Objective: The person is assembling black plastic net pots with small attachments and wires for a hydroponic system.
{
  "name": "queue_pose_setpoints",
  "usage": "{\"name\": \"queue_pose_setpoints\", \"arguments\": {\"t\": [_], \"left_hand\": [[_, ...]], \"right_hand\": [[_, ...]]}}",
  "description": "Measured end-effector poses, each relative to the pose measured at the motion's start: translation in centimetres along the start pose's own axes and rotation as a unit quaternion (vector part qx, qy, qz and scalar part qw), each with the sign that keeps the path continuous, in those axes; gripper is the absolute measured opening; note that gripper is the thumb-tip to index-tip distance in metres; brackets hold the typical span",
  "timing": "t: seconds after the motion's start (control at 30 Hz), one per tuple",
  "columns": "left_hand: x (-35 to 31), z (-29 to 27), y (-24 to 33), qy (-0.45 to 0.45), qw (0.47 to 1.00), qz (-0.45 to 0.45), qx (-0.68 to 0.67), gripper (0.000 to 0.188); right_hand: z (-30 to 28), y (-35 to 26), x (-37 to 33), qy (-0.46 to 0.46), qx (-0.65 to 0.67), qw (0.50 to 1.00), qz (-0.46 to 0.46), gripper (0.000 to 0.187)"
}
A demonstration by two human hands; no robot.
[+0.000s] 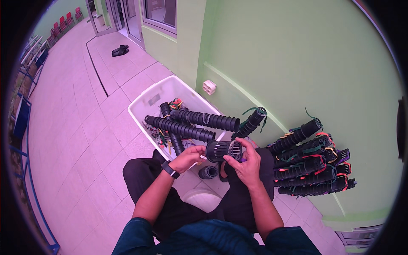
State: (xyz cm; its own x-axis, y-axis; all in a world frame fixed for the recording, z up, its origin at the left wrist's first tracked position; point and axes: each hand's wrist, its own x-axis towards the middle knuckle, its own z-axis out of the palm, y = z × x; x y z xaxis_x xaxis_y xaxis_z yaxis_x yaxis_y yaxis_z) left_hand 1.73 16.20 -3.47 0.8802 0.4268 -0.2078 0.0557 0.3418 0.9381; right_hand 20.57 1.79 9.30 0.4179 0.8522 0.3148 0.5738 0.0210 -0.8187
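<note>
In front of my knees I hold a black slotted net cup (pixel 217 151) on its side. My left hand (pixel 190 159) grips its left end; a watch is on that wrist. My right hand (pixel 247 163) is closed round its right end, thumb below and fingers over the top. A bit of purple strip shows by the right fingers. Below the cup, a second black slotted cup (pixel 208 171) stands on the floor between my feet. Just beyond is a white tub (pixel 138 102) with black corrugated tubes (pixel 182 127) lying across colored fabric strips.
Several corrugated tubes with slotted ends and colored strips (pixel 306 165) lean against the green wall (pixel 306 63) at right. Another tube (pixel 251 122) stands beside the tub. A white stool (pixel 203 199) is between my legs. Black sandals (pixel 120 51) lie on the tiled floor; red chairs (pixel 63 23) stand far left.
</note>
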Motion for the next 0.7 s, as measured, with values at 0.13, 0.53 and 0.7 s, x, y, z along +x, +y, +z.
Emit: {"name": "queue_pose_setpoints", "arguments": {"t": [0.13,0.53,0.7], "left_hand": [[-1.9,2.2,3.6,-0.036,0.944,0.09,-0.315,0.044],[-2.4,-4.4,6.3,0.21,0.891,0.207,-0.344,0.043],[-1.7,-3.2,6.0,0.201,0.908,0.191,-0.313,0.036]], "right_hand": [[1.9,-1.4,0.1,0.002,0.153,0.987,0.047,0.064],[-8.6,4.3,-3.7,-0.125,-0.216,0.968,0.013,0.035],[-8.2,3.8,-3.7,-0.118,-0.33,0.936,-0.044,0.026]]}}
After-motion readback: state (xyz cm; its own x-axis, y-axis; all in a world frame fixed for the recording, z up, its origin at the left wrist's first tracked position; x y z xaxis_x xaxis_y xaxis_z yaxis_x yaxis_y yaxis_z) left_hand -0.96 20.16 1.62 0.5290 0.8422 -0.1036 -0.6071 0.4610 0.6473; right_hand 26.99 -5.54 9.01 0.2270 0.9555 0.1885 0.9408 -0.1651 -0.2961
